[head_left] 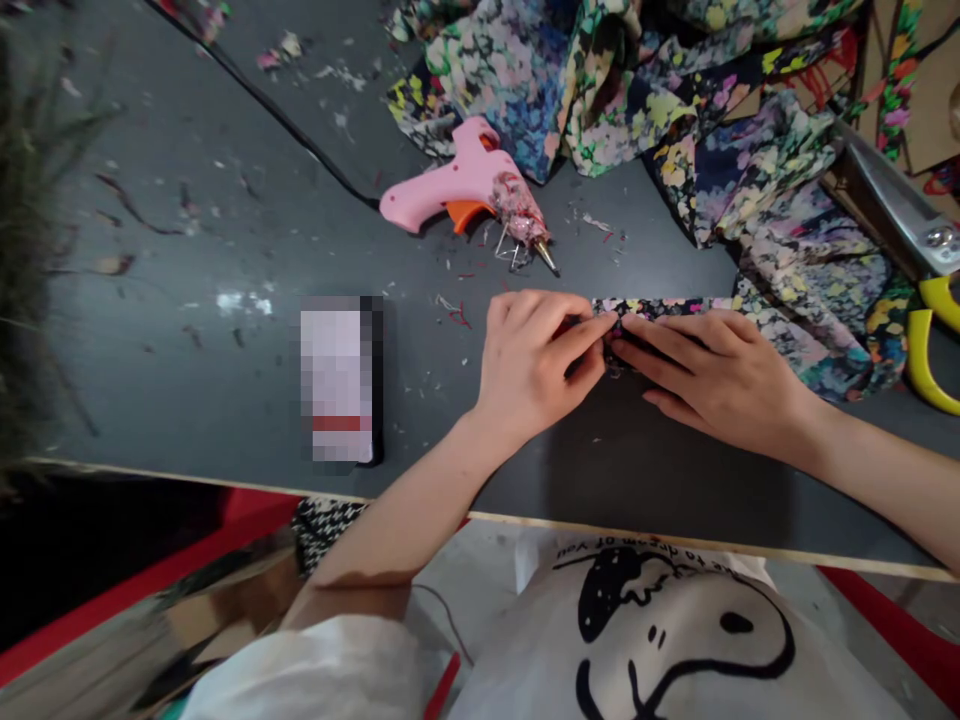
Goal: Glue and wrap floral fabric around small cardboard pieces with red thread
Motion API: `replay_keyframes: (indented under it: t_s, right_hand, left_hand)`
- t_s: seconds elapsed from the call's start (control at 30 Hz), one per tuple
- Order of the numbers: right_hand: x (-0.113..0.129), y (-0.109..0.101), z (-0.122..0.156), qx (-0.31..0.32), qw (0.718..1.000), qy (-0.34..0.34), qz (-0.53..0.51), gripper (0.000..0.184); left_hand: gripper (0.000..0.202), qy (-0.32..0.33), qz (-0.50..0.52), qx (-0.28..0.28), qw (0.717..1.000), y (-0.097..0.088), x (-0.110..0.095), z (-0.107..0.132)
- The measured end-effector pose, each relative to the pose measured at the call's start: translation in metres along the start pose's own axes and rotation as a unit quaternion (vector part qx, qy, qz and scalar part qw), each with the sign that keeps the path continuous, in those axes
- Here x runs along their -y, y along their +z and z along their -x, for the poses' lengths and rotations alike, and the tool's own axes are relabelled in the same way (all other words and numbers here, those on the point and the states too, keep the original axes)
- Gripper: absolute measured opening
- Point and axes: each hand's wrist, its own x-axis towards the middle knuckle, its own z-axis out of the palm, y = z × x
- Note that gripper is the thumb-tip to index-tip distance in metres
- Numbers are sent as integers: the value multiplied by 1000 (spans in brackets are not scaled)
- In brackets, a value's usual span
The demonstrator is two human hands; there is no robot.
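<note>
A strip of dark floral fabric [667,305] lies on the grey table and runs right into a wider, crumpled part. My left hand [544,350] is closed on the strip's left end, with its fingers bent and the thumb tucked below. Coming from the right, my right hand [705,370] presses its fairly straight fingers on the same end and grips it there. The fingertips of both hands nearly meet. Part of the strip is hidden beneath them. A pink glue gun [450,185] with an orange trigger lies beyond my left hand, its metal nozzle pointing toward the hands.
More floral fabric [517,80] is heaped at the back. Yellow-handled scissors [930,250] lie at the right. A blurred-out phone-like object [337,380] rests left of my left hand. The glue gun's black cord [277,110] runs to the upper left. Scraps dot the table [225,400].
</note>
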Motion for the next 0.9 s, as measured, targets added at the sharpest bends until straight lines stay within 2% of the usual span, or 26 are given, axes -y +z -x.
replay_keyframes:
  t_s: [0.17, 0.37, 0.5, 0.57, 0.7, 0.9]
  right_hand:
    - [1, 0, -1, -1, 1000, 1, 4, 41]
    - [1, 0, 0, -7, 1000, -4, -27, 43]
    - [-2, -1, 1, -32, 996, 38, -75, 42]
    - [-3, -1, 0, -33, 996, 51, -65, 39]
    - [-5, 0, -1, -33, 998, 37, -30, 35]
    - [-6, 2, 0, -12, 997, 48, -53, 36]
  left_hand:
    - [30, -15, -7, 43, 999, 0, -1, 0]
    - [29, -12, -18, 35, 999, -1, -2, 0]
    - [31, 0, -19, 49, 999, -1, -2, 1]
    - [29, 0, -23, 50, 998, -1, -3, 1]
    - [29, 0, -31, 51, 998, -3, -4, 0]
    - [25, -3, -18, 44, 999, -4, -5, 1]
